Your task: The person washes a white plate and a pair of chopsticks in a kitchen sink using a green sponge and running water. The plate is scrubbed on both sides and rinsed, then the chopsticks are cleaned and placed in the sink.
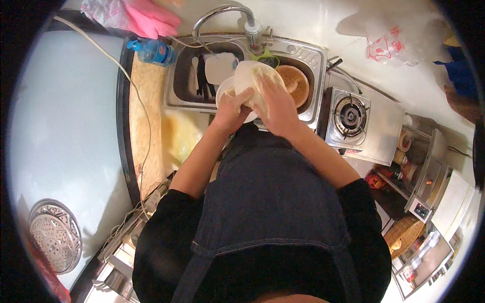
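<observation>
Over the divider of a double steel sink (172, 102), my left hand (233, 110) grips the edge of a white bowl (244, 74). My right hand (274, 102) presses a pale yellowish cloth (261, 75) against that bowl. A second white dish (223, 87) shows partly under my hands; whether I hold it too I cannot tell. In the left basin lie a squarish white plate (219, 68), a pale spoon (195, 72) and several dark utensils (204, 85). An orange-brown basin (297, 85) sits in the right basin, near a green strainer (265, 57).
A chrome faucet (223, 9) arches over the sink. Left of it stand a blue plastic bottle (155, 53) and pink rubber gloves (151, 19). A single-burner gas stove (348, 117) is on the right. A pale cord (132, 83) runs down the left side.
</observation>
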Motion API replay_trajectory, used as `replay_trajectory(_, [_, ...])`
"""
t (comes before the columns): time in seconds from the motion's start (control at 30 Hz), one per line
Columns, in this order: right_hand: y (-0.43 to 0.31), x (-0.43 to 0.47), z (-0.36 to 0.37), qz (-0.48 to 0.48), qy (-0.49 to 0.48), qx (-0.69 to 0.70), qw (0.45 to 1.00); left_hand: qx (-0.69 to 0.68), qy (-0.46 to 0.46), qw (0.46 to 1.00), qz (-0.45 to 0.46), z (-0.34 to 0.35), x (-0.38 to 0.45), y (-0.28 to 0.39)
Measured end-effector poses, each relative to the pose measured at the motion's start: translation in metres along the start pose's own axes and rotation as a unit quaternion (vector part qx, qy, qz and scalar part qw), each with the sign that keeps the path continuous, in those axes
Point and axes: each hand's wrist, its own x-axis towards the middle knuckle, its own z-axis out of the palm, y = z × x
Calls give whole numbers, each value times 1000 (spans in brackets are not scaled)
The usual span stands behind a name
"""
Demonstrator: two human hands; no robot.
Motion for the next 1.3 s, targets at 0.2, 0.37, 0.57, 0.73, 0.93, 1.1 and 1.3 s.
replay_trajectory(0.2, [6,8,-7,2,-13,48,999,-61,31,998,7,8,-1,15])
replay_trajectory(0.37, [-11,34,-1,-122,-97,-42,987,568,-110,767,277,-11,-4,3])
replay_trajectory(0.57, [73,51,-1,44,-83,10,996,144,-42,987,53,18,-21,2])
replay_trajectory(0.73, [35,12,28,242,27,326,913,287,-11,956,63,16,-15,20])
replay_trajectory(0.93, [5,14,44,415,9,725,550,594,-13,786,170,10,0,13])
replay_trajectory(1.1, [2,18,32,458,28,732,503,699,-91,663,254,-18,-1,20])
replay_trajectory(1.3, [36,15,51,461,-17,633,622,772,-59,591,228,-93,8,20])
